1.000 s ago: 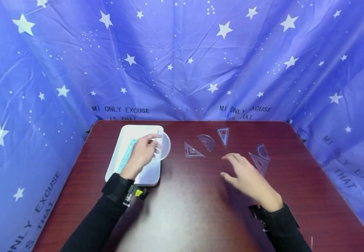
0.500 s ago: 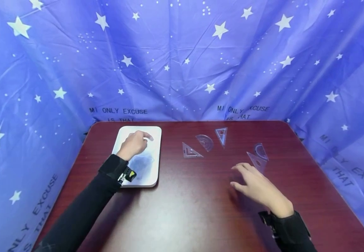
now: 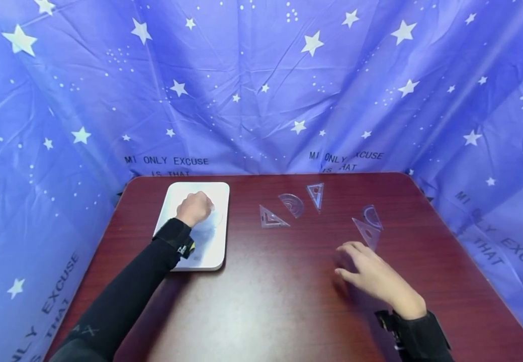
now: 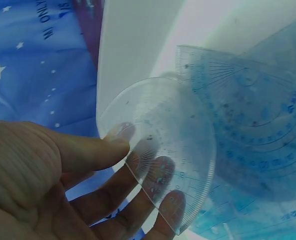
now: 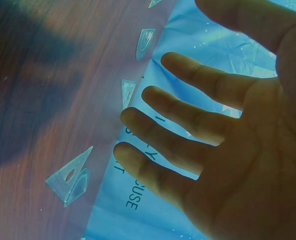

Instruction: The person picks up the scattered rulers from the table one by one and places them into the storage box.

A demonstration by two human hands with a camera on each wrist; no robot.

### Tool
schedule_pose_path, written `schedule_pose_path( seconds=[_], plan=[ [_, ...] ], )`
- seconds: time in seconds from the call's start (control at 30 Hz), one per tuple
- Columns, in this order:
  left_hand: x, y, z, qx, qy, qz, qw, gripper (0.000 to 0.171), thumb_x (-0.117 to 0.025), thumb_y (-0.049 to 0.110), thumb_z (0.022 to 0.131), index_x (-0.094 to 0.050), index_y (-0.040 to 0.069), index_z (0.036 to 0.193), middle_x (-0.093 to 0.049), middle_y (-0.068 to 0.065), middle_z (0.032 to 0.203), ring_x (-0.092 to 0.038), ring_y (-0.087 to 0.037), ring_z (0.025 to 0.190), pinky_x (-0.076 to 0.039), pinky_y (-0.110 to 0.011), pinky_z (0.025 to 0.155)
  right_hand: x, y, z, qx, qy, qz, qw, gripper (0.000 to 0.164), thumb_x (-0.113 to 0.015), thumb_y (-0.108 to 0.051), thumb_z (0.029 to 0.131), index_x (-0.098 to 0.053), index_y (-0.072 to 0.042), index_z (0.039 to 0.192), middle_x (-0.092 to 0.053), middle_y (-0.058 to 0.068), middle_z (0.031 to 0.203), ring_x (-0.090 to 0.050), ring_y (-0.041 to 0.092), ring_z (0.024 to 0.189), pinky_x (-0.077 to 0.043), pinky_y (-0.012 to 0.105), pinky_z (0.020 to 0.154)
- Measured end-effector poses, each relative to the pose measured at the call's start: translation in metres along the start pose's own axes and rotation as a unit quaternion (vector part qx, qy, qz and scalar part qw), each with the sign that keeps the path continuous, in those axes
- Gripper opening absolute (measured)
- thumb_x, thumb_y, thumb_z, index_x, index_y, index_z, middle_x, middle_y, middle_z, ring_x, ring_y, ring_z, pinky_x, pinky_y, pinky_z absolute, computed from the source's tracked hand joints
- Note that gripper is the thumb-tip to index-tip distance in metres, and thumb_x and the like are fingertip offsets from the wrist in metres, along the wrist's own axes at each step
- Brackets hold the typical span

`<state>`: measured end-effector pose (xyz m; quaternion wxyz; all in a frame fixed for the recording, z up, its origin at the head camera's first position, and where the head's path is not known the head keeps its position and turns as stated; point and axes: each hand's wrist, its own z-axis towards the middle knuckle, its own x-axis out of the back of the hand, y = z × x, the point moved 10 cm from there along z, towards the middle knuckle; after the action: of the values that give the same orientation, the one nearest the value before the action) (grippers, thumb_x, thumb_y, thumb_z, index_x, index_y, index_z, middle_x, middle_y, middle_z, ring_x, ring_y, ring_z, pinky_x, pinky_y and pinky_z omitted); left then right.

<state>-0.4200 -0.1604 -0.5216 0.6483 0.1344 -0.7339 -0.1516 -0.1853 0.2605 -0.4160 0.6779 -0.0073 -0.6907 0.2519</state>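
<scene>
Over the white tray (image 3: 218, 241), my left hand (image 3: 194, 207) pinches a clear half-round protractor (image 4: 192, 142) by its straight edge, thumb on one face and fingers behind. Beyond it in the left wrist view, a second protractor (image 4: 252, 100) lies on blue-tinted pieces (image 4: 267, 220) in the tray. My right hand (image 3: 376, 276) is held over the table with spread fingers and nothing in it. Nearest to it are a clear set square (image 3: 362, 227) and a protractor (image 3: 372, 217), which overlap.
On the dark red table (image 3: 270, 291) lie a set square (image 3: 265, 215), another protractor (image 3: 291, 205) and a narrow set square (image 3: 319, 202), right of the tray. A blue star-print curtain (image 3: 252, 100) surrounds the table's back and sides.
My left hand has carried the protractor from the tray's right edge inward over the tray, turning on the way. My right hand has drawn back slightly to the right and nearer to me.
</scene>
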Motion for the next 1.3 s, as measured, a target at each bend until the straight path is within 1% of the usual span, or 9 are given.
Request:
schedule_pose_path(
  seconds=[0.2,0.33,0.47,0.57,0.67,0.8,0.97,1.03,1.3],
  plan=[
    [0.002,0.01,-0.003,-0.02,0.038,0.012,0.999,0.026,-0.06,0.019,0.094,-0.073,0.016,0.072,-0.078,-0.018,0.098,-0.07,-0.036,0.079,-0.057,-0.055,0.061,-0.002,0.0,-0.002,-0.001,-0.001,0.005,1.0,0.044,-0.084,-0.024,0.094,-0.069,-0.001,0.129,-0.068,0.018,0.131,-0.065,0.041,0.126,-0.054,0.061,0.105],
    [0.002,0.014,-0.009,-0.042,0.054,0.026,0.9973,0.03,-0.058,0.013,0.091,-0.062,0.015,0.062,-0.074,-0.016,0.083,-0.067,-0.033,0.067,-0.056,-0.054,0.057,-0.003,0.002,-0.002,-0.004,-0.005,0.005,1.0,0.047,-0.084,-0.027,0.094,-0.069,-0.001,0.13,-0.067,0.019,0.133,-0.065,0.042,0.127,-0.053,0.062,0.106],
    [-0.001,0.01,-0.012,-0.062,0.05,0.023,0.9966,0.025,-0.059,0.01,0.09,-0.068,0.013,0.067,-0.076,-0.014,0.083,-0.069,-0.035,0.069,-0.058,-0.054,0.059,-0.003,0.0,0.001,-0.002,-0.008,0.004,1.0,0.047,-0.084,-0.026,0.094,-0.069,-0.001,0.131,-0.067,0.02,0.134,-0.065,0.042,0.127,-0.053,0.062,0.106],
    [-0.001,0.007,-0.014,-0.08,0.044,0.007,0.9958,0.017,-0.062,0.008,0.087,-0.079,0.012,0.086,-0.08,-0.014,0.099,-0.074,-0.038,0.086,-0.061,-0.055,0.068,-0.004,-0.002,0.004,-0.002,-0.016,0.004,1.0,0.047,-0.083,-0.026,0.095,-0.069,0.0,0.132,-0.067,0.02,0.134,-0.064,0.042,0.127,-0.053,0.062,0.106],
    [0.002,0.01,-0.022,-0.098,0.033,-0.018,0.9945,0.026,-0.067,0.009,0.085,-0.082,0.011,0.106,-0.08,-0.013,0.111,-0.075,-0.036,0.097,-0.062,-0.054,0.076,-0.003,-0.004,0.01,0.001,-0.02,0.007,1.0,0.046,-0.082,-0.025,0.095,-0.068,0.001,0.132,-0.067,0.021,0.134,-0.064,0.043,0.128,-0.053,0.062,0.106],
    [0.015,0.03,-0.05,-0.11,0.019,-0.034,0.9931,0.028,-0.074,0.015,0.09,-0.079,0.006,0.116,-0.079,-0.014,0.106,-0.073,-0.03,0.092,-0.06,-0.048,0.075,0.0,-0.009,0.021,0.015,-0.011,0.008,1.0,0.046,-0.083,-0.022,0.094,-0.068,0.003,0.13,-0.068,0.023,0.132,-0.065,0.044,0.127,-0.053,0.062,0.106],
    [0.051,0.081,-0.114,-0.098,-0.004,-0.046,0.9941,0.034,-0.067,0.018,0.101,-0.074,-0.001,0.128,-0.076,-0.023,0.118,-0.072,-0.034,0.104,-0.06,-0.05,0.087,-0.001,-0.015,0.038,0.014,-0.015,0.016,1.0,0.048,-0.08,-0.022,0.097,-0.066,0.003,0.135,-0.066,0.023,0.136,-0.063,0.043,0.131,-0.051,0.061,0.109],
    [0.058,0.096,-0.133,-0.1,-0.01,-0.053,0.9936,0.036,-0.064,0.018,0.104,-0.071,-0.003,0.133,-0.074,-0.026,0.126,-0.071,-0.038,0.113,-0.059,-0.053,0.095,-0.003,-0.018,0.046,0.017,-0.008,0.022,1.0,0.048,-0.079,-0.021,0.097,-0.065,0.003,0.137,-0.065,0.023,0.138,-0.061,0.042,0.133,-0.05,0.06,0.111],
    [0.05,0.127,-0.172,-0.127,-0.013,-0.103,0.9864,0.041,-0.062,0.018,0.106,-0.065,-0.003,0.142,-0.069,-0.025,0.138,-0.062,-0.041,0.135,-0.049,-0.056,0.116,-0.007,-0.042,0.08,0.045,0.038,0.063,0.996,0.051,-0.078,-0.015,0.097,-0.061,0.001,0.142,-0.061,0.021,0.144,-0.057,0.038,0.14,-0.048,0.057,0.116]
  ],
)
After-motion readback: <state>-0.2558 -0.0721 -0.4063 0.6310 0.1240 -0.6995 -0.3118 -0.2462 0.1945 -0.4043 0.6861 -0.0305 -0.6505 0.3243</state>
